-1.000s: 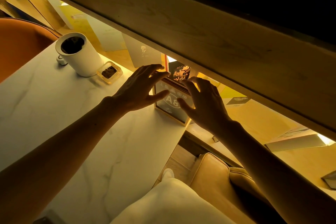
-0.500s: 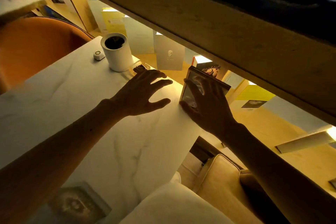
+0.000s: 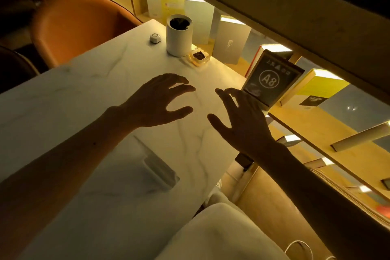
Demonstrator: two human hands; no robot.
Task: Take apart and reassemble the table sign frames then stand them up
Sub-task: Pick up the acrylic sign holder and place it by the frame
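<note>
sign frame (image 3: 271, 80) base behind right hand (image 3: 242, 124), second frame blurred

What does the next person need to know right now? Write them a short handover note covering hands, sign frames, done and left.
Left hand: open, fingers spread, above the marble table, holding nothing.
Right hand: open, empty, its fingertips close to the lower left corner of the A8 sign frame; contact cannot be told.
A8 sign frame: assembled and standing at the table's far right edge, in front of the books.
A second frame-like piece lies flat near the table's near edge; too blurred to tell its state.
Done: A8 frame stands.
Left: check the flat piece, reassemble it if needed and stand it up.
</note>
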